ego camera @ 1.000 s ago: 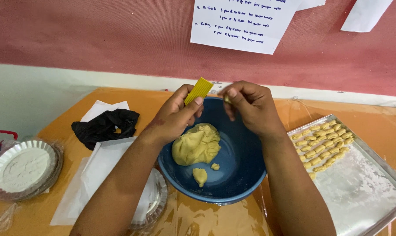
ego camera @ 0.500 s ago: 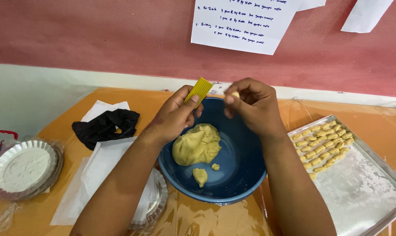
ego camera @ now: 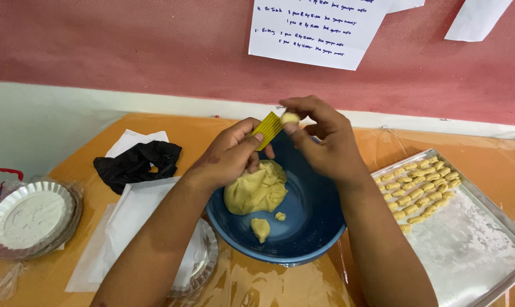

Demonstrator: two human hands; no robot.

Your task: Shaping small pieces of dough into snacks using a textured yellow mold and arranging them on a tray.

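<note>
Table (ego camera: 485, 165): orange, under clear film, bearing all items below.

Metal tray (ego camera: 468, 250): to the person's right; shaped dough pieces (ego camera: 419, 190) in rows at its far corner, the near part bare.

Blue bowl (ego camera: 308, 227): centre, holding the main dough lump (ego camera: 256, 190) plus two small scraps beside it.

Foil plate of flour (ego camera: 30, 219): far left, well apart from the hands. Black cloth (ego camera: 135, 162) lies on white paper behind it.

Left hand (ego camera: 229, 156): closed around a yellow ridged card (ego camera: 267, 129), tilted over the bowl's far rim.

Right hand (ego camera: 323, 139): fingertips pinching a small dough ball (ego camera: 290, 118) against the card's upper end.

Change: a second ago the right hand stood just off the card; now the ball meets the ridges. Apparently a new piece is being pressed, though actual contact is partly hidden by the fingers.
</note>
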